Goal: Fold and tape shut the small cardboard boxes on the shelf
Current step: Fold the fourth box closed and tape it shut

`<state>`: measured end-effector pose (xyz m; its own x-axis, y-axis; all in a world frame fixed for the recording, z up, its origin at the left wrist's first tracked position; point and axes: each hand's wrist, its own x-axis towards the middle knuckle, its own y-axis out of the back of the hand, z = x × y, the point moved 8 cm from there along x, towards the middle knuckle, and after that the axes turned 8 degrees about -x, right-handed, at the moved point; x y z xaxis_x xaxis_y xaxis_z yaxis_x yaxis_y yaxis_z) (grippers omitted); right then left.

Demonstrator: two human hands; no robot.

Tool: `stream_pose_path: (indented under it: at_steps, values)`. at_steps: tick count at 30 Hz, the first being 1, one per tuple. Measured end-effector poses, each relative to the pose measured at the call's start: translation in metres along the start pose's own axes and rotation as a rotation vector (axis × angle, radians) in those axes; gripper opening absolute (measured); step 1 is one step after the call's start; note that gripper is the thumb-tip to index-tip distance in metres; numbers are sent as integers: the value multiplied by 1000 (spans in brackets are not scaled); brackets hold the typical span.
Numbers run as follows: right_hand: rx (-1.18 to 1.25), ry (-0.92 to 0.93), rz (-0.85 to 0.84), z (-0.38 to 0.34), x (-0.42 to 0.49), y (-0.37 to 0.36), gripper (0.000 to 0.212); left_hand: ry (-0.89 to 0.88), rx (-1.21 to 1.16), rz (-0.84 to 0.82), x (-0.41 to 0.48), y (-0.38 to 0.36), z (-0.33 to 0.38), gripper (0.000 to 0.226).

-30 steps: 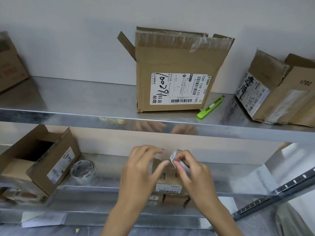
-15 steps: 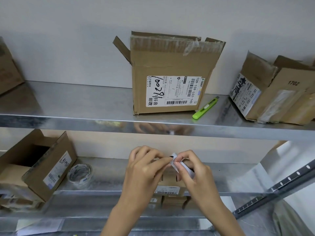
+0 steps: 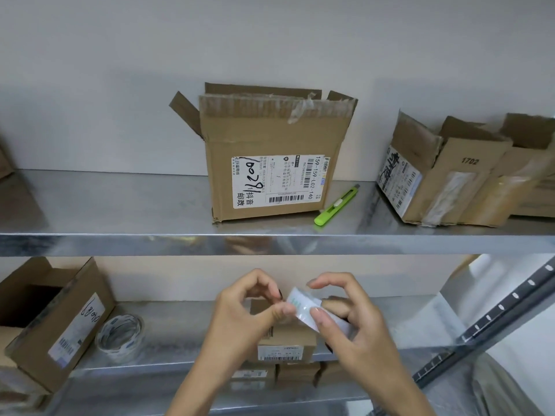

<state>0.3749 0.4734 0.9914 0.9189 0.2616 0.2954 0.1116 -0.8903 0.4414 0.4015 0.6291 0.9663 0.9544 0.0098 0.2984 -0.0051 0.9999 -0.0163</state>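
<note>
Left hand point(image 3: 246, 313): fingers point(image 3: 279, 311) pinch the tape strip point(image 3: 301, 306).
Right hand point(image 3: 360, 328): fingers pinch its other end.
Small cardboard box point(image 3: 285, 340): just beneath the fingers.
Writing: large box point(image 3: 270, 139) above, "159-159-L02-140".

A green utility knife point(image 3: 336, 204) is lying on the upper shelf point(image 3: 120, 205) before me, just beside a large open carton point(image 3: 270, 139); further opened cartons point(image 3: 456, 181) are standing at its right.
</note>
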Motion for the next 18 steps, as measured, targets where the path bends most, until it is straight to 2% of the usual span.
stream_pose_path:
  at_steps: [2, 5, 8, 10, 14, 18]
  values:
    - [82, 12, 64, -10, 1, 15, 20, -12, -71, -56, 4, -7, 2, 26]
    - [114, 101, 279, -29, 2, 54, 19, -21, -134, -100, 10, -18, 6, 21]
    - [-32, 248, 453, -52, 14, 92, 15, 8, -103, -151, 17, -33, 4, 16]
    - [-248, 319, 528, -57, 36, 105, 11, 62, -70, -208, 22, -46, -7, 8]
    - [-572, 337, 551, -26, 88, 107, 11, 153, 27, -262, 24, -64, -38, 11]
    - [-671, 432, 496, -8, 104, 99, 11, 221, 146, -85, 22, -35, -76, 18]
